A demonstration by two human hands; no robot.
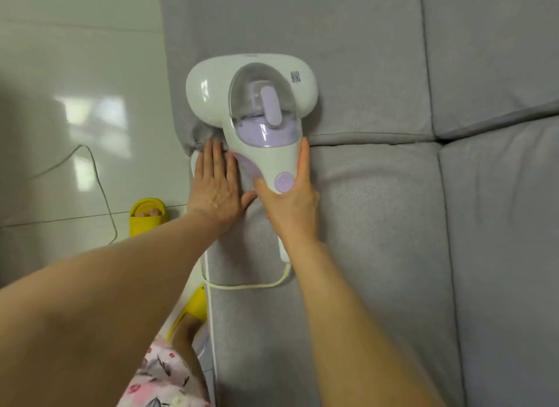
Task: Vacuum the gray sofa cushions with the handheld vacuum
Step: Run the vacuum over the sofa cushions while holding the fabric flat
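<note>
A white and lilac handheld vacuum lies with its wide head on the gray back cushion, near the sofa's left end. My right hand grips its handle, with the index finger stretched along the body beside a round lilac button. Just left of the vacuum, my left hand rests flat with straight fingers on the gray seat cushion. A pale yellow cord trails from the handle's end across the seat.
More gray cushions extend to the right. Glossy white floor tiles lie left of the sofa, with a thin cable on them. My feet in yellow slippers stand beside the sofa edge.
</note>
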